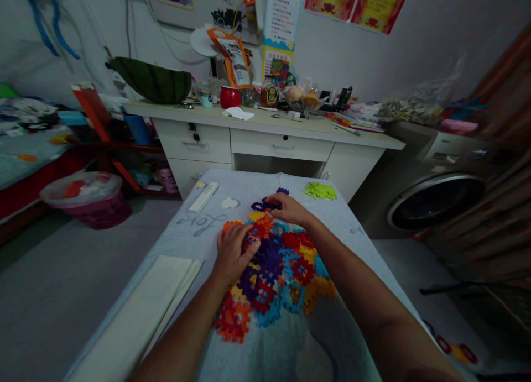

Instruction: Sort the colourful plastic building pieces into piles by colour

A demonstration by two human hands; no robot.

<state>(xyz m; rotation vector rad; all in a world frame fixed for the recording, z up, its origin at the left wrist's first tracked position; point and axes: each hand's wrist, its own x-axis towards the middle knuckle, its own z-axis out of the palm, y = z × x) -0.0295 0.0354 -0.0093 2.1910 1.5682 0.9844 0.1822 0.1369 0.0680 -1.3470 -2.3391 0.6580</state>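
Note:
A spread of gear-edged plastic building pieces (270, 258) in purple, red, orange, yellow and blue lies on the cloth-covered table. My left hand (232, 255) rests on its left side, thumb apart from the fingers, on orange and red pieces. At the far end of the spread, my right hand (290, 209) has its fingers bent together at a purple gear-edged piece (259, 205). The fingers partly cover that piece. Farther right, a small heap of lime-green pieces (320, 191) sits apart from the rest.
A white remote-like bar (203, 198) lies at the table's far left, and a folded pale cloth (145, 310) at the near left. Behind stands a cluttered white desk (265, 141). A washing machine (435, 177) is at right, a pink lined bin (89, 199) at left.

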